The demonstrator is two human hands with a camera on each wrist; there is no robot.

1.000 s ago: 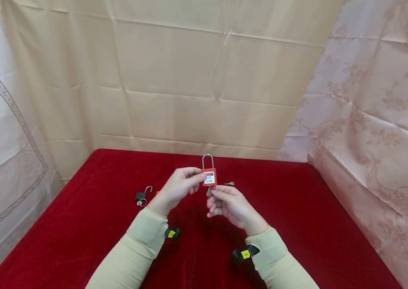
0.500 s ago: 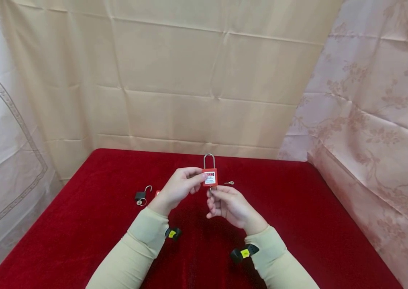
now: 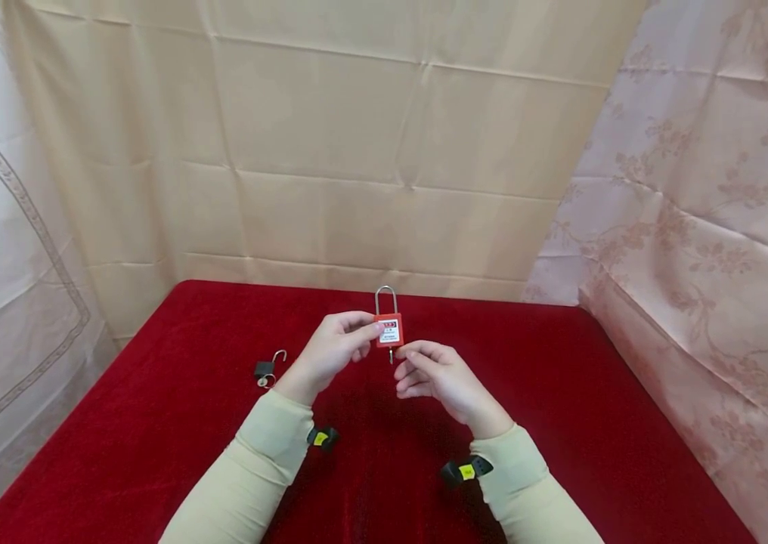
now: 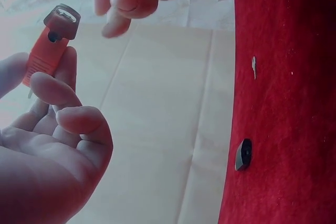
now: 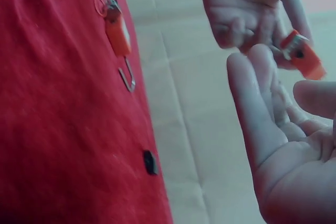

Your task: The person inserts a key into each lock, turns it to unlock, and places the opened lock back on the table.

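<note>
Worn on the head: looking forward and down, farthest off, over both sleeves to the red desk and beige curtain. Worn on the left wrist: facing close along the left fingers, turned sideways, with the desk at right. Worn on the right wrist: equally close along the right fingers, also sideways, with the desk at left. Sharing the red padlock and both sets of fingers across all three.
</note>
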